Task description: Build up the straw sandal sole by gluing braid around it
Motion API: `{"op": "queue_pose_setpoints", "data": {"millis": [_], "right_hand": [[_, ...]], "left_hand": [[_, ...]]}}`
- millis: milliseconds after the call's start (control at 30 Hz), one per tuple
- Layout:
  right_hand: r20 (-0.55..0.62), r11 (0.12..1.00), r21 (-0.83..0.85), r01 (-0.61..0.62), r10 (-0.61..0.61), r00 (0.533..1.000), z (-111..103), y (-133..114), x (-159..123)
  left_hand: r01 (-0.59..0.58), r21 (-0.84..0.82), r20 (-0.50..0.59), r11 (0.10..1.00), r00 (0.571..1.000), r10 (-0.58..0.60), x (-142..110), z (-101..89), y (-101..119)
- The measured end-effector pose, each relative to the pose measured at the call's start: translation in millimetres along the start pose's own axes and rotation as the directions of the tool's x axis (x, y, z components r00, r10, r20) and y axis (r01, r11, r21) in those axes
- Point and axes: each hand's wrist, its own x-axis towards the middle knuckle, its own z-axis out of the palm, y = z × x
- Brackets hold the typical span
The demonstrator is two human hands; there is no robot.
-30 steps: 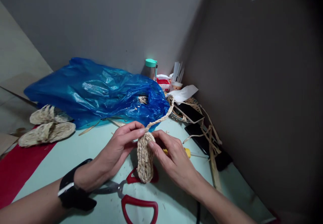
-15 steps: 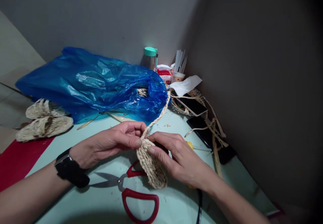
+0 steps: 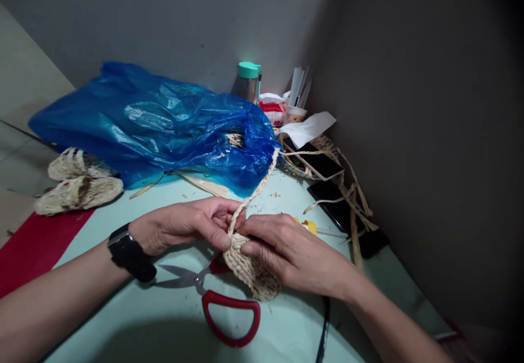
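A small woven straw sole (image 3: 245, 265) hangs between my hands above the table, its lower end tilted to the right. My left hand (image 3: 200, 224), with a black watch on the wrist, is closed on its top left edge, thumb in front. My right hand (image 3: 290, 254) pinches the sole's upper right side between thumb and fingers; some of those fingertips are hidden behind it. From the sole's top, a straw braid (image 3: 262, 186) runs up to the back right and splits into loose strands. Scissors (image 3: 231, 319) with red handles lie spread below, partly covered by the sole.
A blue plastic bag (image 3: 164, 117) spreads across the back. Two woven straw slippers (image 3: 82, 195) sit at the left. Behind stand a green-lidded bottle (image 3: 248, 82) and a paper cup (image 3: 295, 114). Phones (image 3: 327, 202), straw strips (image 3: 355, 237) and a yellow-handled tool (image 3: 309, 225) lie right.
The view has shifted slightly, so the things at the back sit higher and further right. The sole's lower end has swung right. Both hands keep hold of it.
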Motion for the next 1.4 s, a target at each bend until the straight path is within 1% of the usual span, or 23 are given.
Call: {"op": "queue_pose_setpoints", "data": {"millis": [167, 400, 533, 733, 933, 1133, 1200, 1300, 1367, 1400], "right_hand": [[0.019, 1.0, -0.003, 0.006, -0.006, 1.0, 2, 0, 1], [-0.014, 0.999, 0.003, 0.038, -0.038, 0.999, -4, 0, 0], [-0.007, 0.999, 0.008, 0.047, -0.047, 0.999, -4, 2, 0], [-0.035, 0.996, 0.068, 0.058, -0.055, 0.998, -3, 6, 1], [-0.06, 0.99, 0.123, 0.065, -0.058, 0.997, -2, 7, 0], [-0.062, 0.982, 0.173, 0.07, -0.06, 0.996, 3, 8, -1], [-0.069, 0.977, 0.2, 0.069, -0.056, 0.996, 3, 8, -1], [-0.111, 0.962, 0.268, 0.048, -0.019, 0.994, -1, 6, 0], [-0.167, 0.941, 0.337, 0.025, 0.034, 0.985, -3, 5, 2], [-0.2, 0.925, 0.38, 0.014, 0.067, 0.977, -3, 5, 3]], "left_hand": [[0.026, 0.003, -0.001, 1.0, 1.0, -0.026, 3, -2.3, -2], [-0.042, 0.042, -0.028, 0.998, 0.999, 0.043, 0, -0.2, 1], [-0.057, 0.088, -0.042, 0.995, 0.997, 0.061, 1, -3.2, 0], [-0.104, 0.13, -0.07, 0.986, 0.991, 0.114, 5, -8.2, -2], [-0.112, 0.135, -0.041, 0.984, 0.992, 0.119, 5, -5.4, 0], [-0.081, 0.146, -0.071, 0.986, 0.993, 0.092, 4, -5.7, -2], [-0.092, 0.156, -0.084, 0.983, 0.991, 0.106, 5, -6.5, -4], [-0.151, 0.177, -0.14, 0.972, 0.974, 0.177, 7, -5.7, -2], [-0.213, 0.179, -0.213, 0.96, 0.945, 0.25, 8, -5.2, 4], [-0.252, 0.178, -0.257, 0.951, 0.921, 0.292, 7, -5.9, 8]]}}
